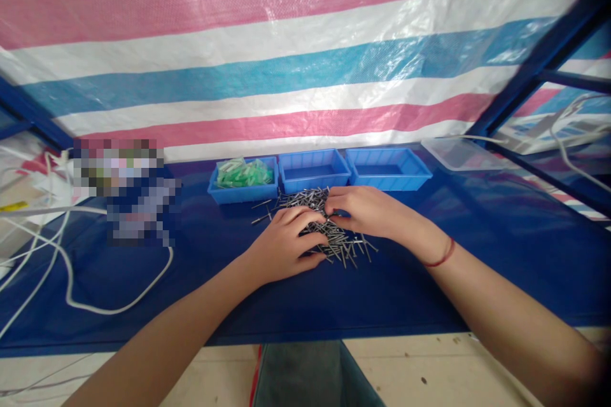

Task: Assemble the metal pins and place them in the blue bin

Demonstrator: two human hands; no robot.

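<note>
A loose heap of thin metal screws or nails (pixel 341 243) lies on the blue tabletop, pointing every which way. My left hand (pixel 289 247) rests over the heap's left side, palm down, with its fingers spread and lightly bent among the pieces. From the right, my right hand (pixel 359 208) reaches to the upper part of the pile. Its thumb and fingers are curled into a pinch there; what is between the fingertips is too small to make out. Both hands cover part of the heap.
Behind the heap stand a blue bin of pale green plastic pieces (pixel 244 173), an empty middle bin (pixel 315 186) and an empty right bin (pixel 389 183). A translucent lid or tray (pixel 461 156) lies farther right. White cables (pixel 107 311) loop across the left side, near a blurred-out area.
</note>
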